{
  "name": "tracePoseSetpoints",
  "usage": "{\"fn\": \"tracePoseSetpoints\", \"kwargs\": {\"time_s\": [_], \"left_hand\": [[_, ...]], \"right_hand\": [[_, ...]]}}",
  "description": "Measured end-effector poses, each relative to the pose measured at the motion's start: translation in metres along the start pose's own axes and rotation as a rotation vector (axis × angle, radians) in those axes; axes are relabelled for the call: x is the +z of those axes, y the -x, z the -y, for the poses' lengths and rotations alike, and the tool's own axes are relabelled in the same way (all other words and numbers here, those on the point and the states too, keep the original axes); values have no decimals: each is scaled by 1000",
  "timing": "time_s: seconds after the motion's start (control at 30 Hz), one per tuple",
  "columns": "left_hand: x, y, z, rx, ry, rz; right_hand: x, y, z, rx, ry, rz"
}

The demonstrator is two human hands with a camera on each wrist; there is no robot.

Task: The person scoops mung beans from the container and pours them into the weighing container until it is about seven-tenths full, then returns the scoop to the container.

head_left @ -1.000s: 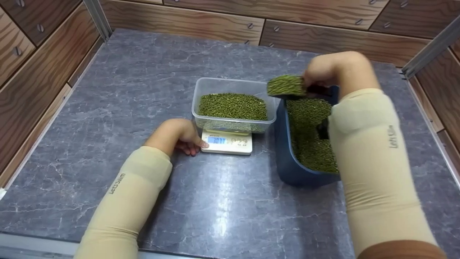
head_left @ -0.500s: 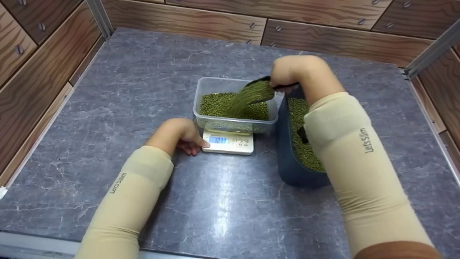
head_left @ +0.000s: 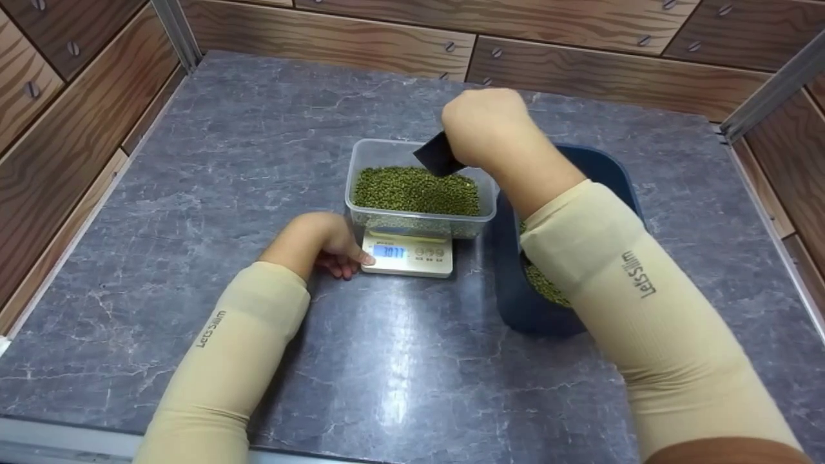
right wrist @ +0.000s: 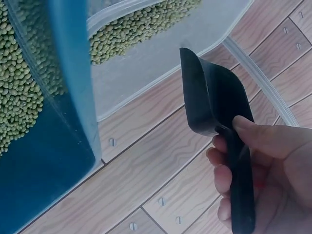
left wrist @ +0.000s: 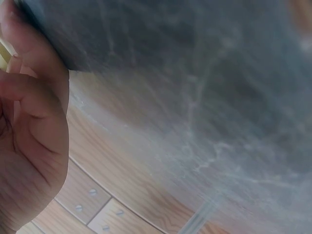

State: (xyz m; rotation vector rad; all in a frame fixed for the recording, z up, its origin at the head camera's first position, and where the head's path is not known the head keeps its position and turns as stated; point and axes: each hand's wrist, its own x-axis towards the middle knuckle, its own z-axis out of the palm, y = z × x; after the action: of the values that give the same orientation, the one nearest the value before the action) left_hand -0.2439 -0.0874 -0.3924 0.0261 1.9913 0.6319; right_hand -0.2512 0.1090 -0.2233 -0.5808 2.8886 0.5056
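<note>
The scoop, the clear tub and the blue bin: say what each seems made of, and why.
Scoop: probably low-sheen black plastic, evenly dark, thin-walled. Clear tub: likely smooth plastic; green beans show hazily through its front. Blue bin: seemingly smooth plastic, evenly coloured, though painted metal is possible.

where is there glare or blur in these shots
Head view: a bright glare streak on the tabletop in front of the scale; left wrist view: tabletop hazy and soft, left hand clearer; right wrist view: black scoop fairly sharp, no strong glare.
</note>
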Motion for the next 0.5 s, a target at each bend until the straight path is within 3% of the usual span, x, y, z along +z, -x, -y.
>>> {"fn": "tracePoseSetpoints", "kwargs": {"time_s": [0.3,0.5], "left_hand": [[-1,1,0,-6,-23,-9],[0,1,-1,3,-1,-8]], "right_hand": [[1,4,-11,-40,-52,-6],[-4,20,-40,-42,-115,9]]}}
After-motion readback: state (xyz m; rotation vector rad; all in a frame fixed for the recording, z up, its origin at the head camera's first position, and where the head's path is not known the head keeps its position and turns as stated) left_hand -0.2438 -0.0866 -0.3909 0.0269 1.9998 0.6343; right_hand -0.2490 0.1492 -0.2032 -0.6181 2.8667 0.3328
